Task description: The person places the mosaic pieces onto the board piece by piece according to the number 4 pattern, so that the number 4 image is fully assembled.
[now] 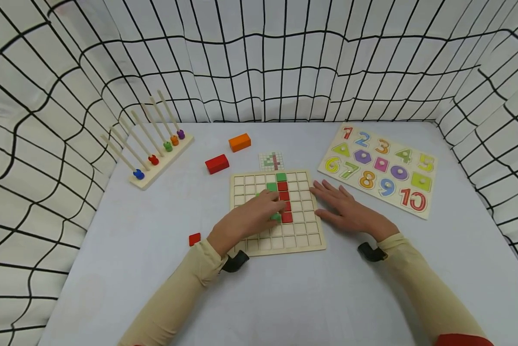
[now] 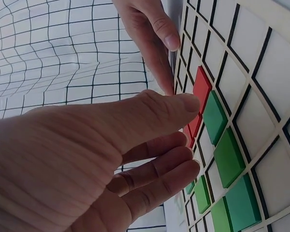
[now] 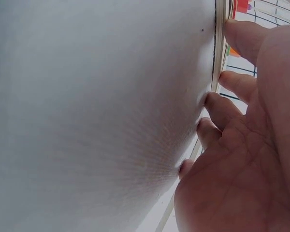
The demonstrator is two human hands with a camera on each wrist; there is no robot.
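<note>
A wooden grid board (image 1: pixel 302 242) lies on the table with several red tiles (image 1: pixel 283 186) in one column and several green tiles (image 2: pixel 229 157) to their left. Over the board, my left hand (image 1: pixel 252 216) has its thumb and fingertips at the red tiles, partly covering the green ones. In the left wrist view, the thumb (image 2: pixel 169 107) overlaps a red tile, its fingers loosely bent below. My right hand (image 1: pixel 347 211) lies palm down at the board's right side, spread fingertips touching its edge.
A small pattern card (image 1: pixel 271 162) sits behind the board. Beyond it are a red block (image 1: pixel 217 164) and an orange block (image 1: pixel 239 142). A loose red tile (image 1: pixel 194 239) lies left, a peg stand (image 1: pixel 161 163) back left, and a number puzzle (image 1: pixel 380 168) right. Black-lined netting surrounds the table.
</note>
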